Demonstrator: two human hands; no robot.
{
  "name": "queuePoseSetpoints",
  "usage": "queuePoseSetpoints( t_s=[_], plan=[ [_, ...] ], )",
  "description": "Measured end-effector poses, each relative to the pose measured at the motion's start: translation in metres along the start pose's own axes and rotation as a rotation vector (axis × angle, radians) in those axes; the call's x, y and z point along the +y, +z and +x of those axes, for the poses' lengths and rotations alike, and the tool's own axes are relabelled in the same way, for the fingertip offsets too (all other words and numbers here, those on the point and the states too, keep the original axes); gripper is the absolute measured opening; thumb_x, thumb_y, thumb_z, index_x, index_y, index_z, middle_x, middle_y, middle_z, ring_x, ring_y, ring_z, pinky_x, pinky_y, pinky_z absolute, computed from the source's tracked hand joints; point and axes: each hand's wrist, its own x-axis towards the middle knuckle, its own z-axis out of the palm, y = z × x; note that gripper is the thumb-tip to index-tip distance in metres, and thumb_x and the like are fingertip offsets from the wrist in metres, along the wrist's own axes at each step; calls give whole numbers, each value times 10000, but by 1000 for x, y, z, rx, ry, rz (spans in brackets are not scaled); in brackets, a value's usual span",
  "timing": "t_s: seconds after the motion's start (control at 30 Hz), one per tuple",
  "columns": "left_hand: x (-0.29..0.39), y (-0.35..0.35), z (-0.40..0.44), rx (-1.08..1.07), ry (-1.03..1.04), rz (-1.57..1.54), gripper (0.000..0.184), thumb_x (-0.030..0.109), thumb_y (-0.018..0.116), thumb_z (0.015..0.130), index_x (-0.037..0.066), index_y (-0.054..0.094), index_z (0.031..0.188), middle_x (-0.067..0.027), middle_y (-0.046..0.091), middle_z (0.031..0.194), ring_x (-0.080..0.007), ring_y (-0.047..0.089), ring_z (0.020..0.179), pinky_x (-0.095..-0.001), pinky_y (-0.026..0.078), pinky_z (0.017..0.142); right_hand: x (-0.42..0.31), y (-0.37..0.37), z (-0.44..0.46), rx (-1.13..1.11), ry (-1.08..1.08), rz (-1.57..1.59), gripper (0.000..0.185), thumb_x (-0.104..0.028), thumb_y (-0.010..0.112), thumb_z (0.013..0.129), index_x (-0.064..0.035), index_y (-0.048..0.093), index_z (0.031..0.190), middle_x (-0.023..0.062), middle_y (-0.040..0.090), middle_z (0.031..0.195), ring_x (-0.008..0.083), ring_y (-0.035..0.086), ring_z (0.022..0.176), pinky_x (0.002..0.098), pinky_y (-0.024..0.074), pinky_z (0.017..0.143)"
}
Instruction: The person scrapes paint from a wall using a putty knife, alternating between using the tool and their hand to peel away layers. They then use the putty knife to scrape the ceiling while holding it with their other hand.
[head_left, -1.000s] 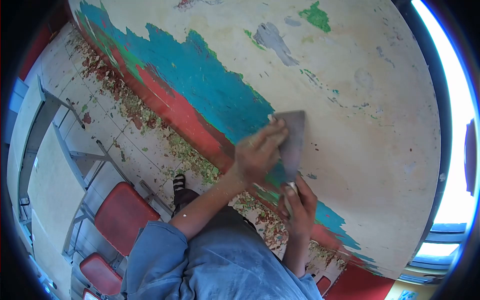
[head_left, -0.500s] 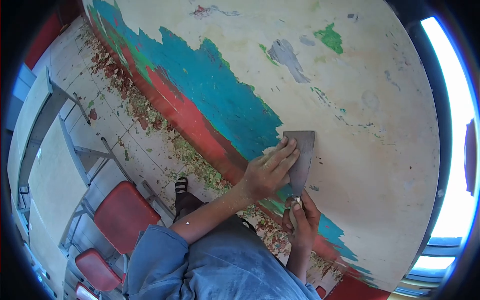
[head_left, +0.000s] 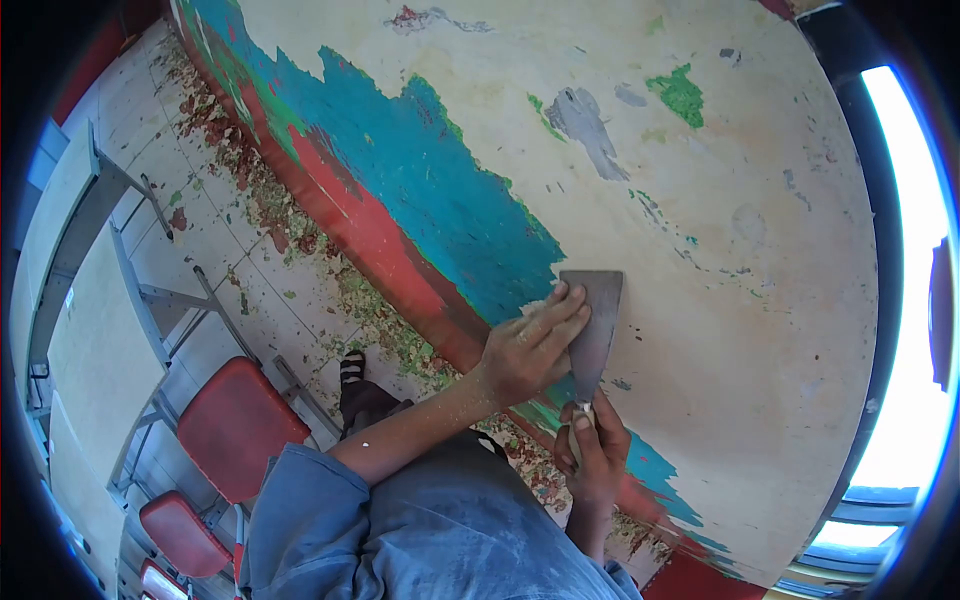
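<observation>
My right hand point(head_left: 592, 450) is closed around the handle of a wide metal paint scraper point(head_left: 597, 325). My left hand point(head_left: 530, 345) lies on the left side of the blade, its fingers stretched out flat against the metal; its thumb is hidden. The blade's broad edge points away from me and rests on a pale wall point(head_left: 720, 360). Beside it runs a ragged band of teal paint point(head_left: 440, 200), with red paint point(head_left: 390, 255) along the wall's lower part. Small flecks cling to my left hand and forearm.
Paint chips point(head_left: 375, 310) litter the tiled floor point(head_left: 215, 235) along the wall's foot. Red chairs point(head_left: 235, 430) and pale-topped desks point(head_left: 100, 310) stand at the left. My sandalled foot point(head_left: 352, 367) is close to the chips. A bright window point(head_left: 905, 280) lies at the right.
The scraper and both hands have shifted slightly left and down in the view, and the view itself has moved a little. Both hands keep their places on the tool.
</observation>
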Motion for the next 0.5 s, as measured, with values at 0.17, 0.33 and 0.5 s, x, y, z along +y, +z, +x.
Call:
queuePoseSetpoints(
  t_s=[0.17,0.33,0.5],
  plan=[
    [-7,3,-1,51,15,14,436,7,579,618,-26,541,1051,-164,528,1138,-291,527,1059,-321,497,766,-1,7,2,19,44,36,426,-38,434,847,-7,375,1267,66,539,810,54,399,448,178,330,375],
    [9,9,-13,-93,9,-66,428,28,589,630,-11,543,1054,-147,520,1148,-271,531,1056,-310,501,749,7,-14,-19,8,26,119,436,-49,436,841,3,362,1268,79,537,853,59,411,467,175,332,375],
    [12,11,-21,-162,28,-84,432,100,621,637,10,551,1053,-132,512,1153,-264,548,1028,-297,508,718,8,-14,-28,9,15,271,450,-63,457,834,11,351,1264,91,530,898,62,418,474,173,335,379]
  ],
)
